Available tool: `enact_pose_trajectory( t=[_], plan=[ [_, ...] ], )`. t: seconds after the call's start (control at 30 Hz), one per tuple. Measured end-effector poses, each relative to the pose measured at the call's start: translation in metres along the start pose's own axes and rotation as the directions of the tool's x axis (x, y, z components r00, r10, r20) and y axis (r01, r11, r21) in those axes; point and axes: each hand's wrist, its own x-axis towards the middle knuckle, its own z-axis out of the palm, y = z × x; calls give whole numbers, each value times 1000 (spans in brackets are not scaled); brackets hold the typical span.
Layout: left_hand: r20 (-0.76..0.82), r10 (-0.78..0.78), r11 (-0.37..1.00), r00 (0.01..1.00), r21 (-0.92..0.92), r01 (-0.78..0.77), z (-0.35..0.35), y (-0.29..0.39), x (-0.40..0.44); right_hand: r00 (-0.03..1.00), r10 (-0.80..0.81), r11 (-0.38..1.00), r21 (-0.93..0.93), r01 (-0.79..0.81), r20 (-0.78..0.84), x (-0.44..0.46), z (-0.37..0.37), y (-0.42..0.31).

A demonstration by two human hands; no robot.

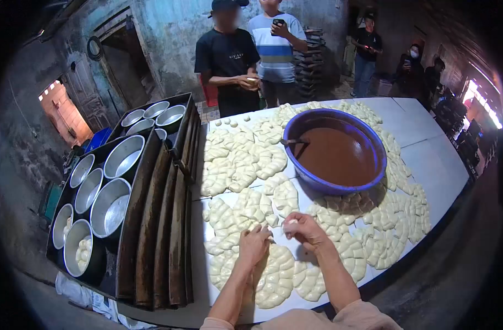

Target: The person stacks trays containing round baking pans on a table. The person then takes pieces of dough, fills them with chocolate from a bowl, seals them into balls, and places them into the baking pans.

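One dough piece [291,222] is sitting pinched in the right hand [307,231]; the left hand [254,245] is curling, its hold unclear. The piece is looking soft, light, probably suiting gentle edge grips.

With two sets of fingers [260,233], I work at one desk [434,159] with one blue basin [339,189]. I see eleven metal pans [124,157], but the dough pieces [276,275] are too many to count. Two people [227,55] stand opposite.
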Motion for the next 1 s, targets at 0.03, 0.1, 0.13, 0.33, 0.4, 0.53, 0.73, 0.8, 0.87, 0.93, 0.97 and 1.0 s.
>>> enact_pose_trajectory(
  t=[0.03, 0.1, 0.13, 0.33, 0.4, 0.53, 0.73, 0.8, 0.87, 0.93, 0.97, 1.0],
  plan=[
    [59, -44, 997, 997, -62, 48, -4, 2, 1, 1000, -30, 997, 71, 29, 4, -5, -2, -6],
    [164, -73, 957, 984, -268, 115, -28, 13, 2, 997, -79, 989, 123, 76, 21, -14, 1, -24],
    [90, -31, 962, 995, -266, 54, -29, 17, 5, 998, -68, 993, 96, 70, -16, -16, -1, -23],
    [186, -161, 389, 969, -891, 236, -47, 60, 23, 989, -88, 996, -10, 87, -122, -14, -15, 15],
    [190, -209, 435, 959, -861, 265, -49, 63, 22, 982, -86, 980, -194, 53, -166, -20, -8, 3],
    [165, -257, 430, 952, -863, 266, -33, 67, 20, 948, -219, 898, -428, 103, -231, -20, -29, 9],
    [-264, -241, 547, 934, -832, -94, -10, 107, 37, 902, -392, 896, -297, 330, -180, -28, -33, -6],
    [-400, -194, 544, 896, -804, -241, -10, 130, 49, 895, -405, 896, -275, 348, -185, -27, -33, -6],
    [-462, -116, 436, 879, -819, -373, 11, 144, 60, 957, -233, 953, 153, 260, -172, -42, -20, -23],
    [-495, -258, 389, 830, -839, -380, 18, 165, 65, 953, -243, 916, 280, 287, -182, -44, -17, -30],
    [-496, -226, 352, 838, -844, -405, 30, 165, 68, 944, -253, 912, 272, 306, -213, -45, -18, -36],
    [-499, -192, 314, 845, -847, -429, 36, 166, 71, 952, -249, 918, 271, 290, -176, -43, -23, -42]
  ],
)
